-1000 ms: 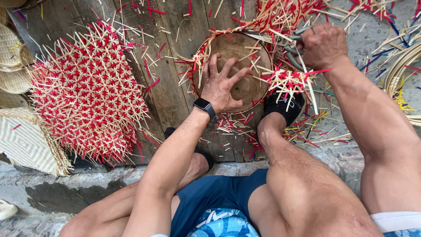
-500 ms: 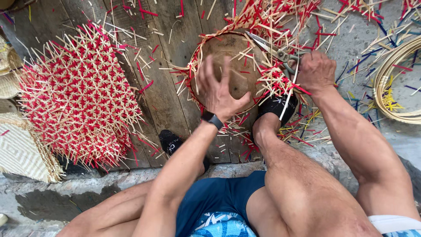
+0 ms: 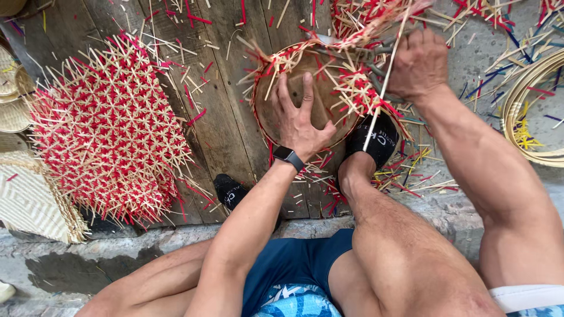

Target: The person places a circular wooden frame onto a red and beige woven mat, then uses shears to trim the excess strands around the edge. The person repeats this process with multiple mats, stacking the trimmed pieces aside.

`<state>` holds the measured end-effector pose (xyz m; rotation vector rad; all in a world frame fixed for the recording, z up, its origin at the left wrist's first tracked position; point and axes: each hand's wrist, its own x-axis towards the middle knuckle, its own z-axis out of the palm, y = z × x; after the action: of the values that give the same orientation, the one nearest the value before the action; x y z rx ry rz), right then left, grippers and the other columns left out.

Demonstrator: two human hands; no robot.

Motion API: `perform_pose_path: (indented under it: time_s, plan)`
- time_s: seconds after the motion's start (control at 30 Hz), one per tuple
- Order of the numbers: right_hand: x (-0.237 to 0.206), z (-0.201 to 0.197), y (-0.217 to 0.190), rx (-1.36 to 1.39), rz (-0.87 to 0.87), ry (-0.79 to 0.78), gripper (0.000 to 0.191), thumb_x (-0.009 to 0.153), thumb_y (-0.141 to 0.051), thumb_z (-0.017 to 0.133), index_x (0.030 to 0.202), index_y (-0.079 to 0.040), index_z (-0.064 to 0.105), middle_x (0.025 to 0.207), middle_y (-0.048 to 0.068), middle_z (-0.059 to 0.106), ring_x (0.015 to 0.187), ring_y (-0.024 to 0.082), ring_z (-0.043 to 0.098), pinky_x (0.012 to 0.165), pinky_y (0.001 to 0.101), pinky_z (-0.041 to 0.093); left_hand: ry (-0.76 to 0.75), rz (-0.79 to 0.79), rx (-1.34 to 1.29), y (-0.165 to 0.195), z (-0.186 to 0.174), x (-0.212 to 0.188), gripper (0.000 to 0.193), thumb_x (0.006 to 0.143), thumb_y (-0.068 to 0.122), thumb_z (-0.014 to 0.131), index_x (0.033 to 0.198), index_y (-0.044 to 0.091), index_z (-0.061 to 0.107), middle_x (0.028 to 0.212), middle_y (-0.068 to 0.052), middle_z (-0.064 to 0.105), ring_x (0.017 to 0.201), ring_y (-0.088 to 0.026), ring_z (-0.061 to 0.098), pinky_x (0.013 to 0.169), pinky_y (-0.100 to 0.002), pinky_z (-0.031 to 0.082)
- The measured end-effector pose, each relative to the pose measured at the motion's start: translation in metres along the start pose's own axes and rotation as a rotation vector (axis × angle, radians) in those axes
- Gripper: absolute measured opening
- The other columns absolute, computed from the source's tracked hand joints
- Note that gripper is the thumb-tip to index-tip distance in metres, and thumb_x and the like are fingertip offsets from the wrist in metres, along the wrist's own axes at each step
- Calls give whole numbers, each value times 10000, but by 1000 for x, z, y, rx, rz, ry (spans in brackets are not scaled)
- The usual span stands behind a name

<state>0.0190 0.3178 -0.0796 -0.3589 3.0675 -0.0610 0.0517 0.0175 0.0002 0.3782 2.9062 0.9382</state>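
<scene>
My left hand [image 3: 299,117] lies flat with fingers spread on a round brown form [image 3: 276,111]. A half-woven basket of red and pale bamboo strips [image 3: 352,88] wraps the form's rim, its loose ends sticking out. My right hand [image 3: 420,61] is closed at the basket's upper right edge, gripping grey metal shears [image 3: 376,53]. A long pale strip [image 3: 376,100] runs down from that hand to my right foot. That foot, in a black sock [image 3: 376,141], rests against the basket's lower edge. A dark watch [image 3: 288,157] is on my left wrist.
A flat red and pale open-weave mat [image 3: 111,129] lies to the left on wooden planks [image 3: 223,88]. Pale woven pieces [image 3: 29,194] are stacked at the far left. Coiled bamboo hoops [image 3: 534,117] lie at the right. Cut strips litter the ground. My left foot [image 3: 232,191] rests on the planks' near edge.
My left hand slid from the form's right side onto its middle. My right hand came down and left to the basket's rim with the shears.
</scene>
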Motion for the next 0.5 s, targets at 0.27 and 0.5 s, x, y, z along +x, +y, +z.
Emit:
perform_pose_path:
  time_s: [0.27, 0.5]
  plan:
    - [14, 1, -6, -236, -84, 231, 339, 797, -270, 742, 1028, -31, 676, 972, 119, 605, 925, 215, 597, 877, 343, 533, -150, 74, -2, -11, -15, 6, 1271, 563, 334, 896, 1619, 386, 190, 1663, -189, 116, 1516, -509, 200, 1217, -641, 311]
    - [19, -14, 8, -49, -77, -92, 306, 901, -326, 689, 899, -21, 664, 876, 129, 590, 869, 245, 578, 700, 381, 466, 58, -25, -48, -15, -8, 1, 1382, 575, 338, 940, 1624, 262, 44, 1581, -301, 153, 1465, -524, 233, 1202, -626, 266]
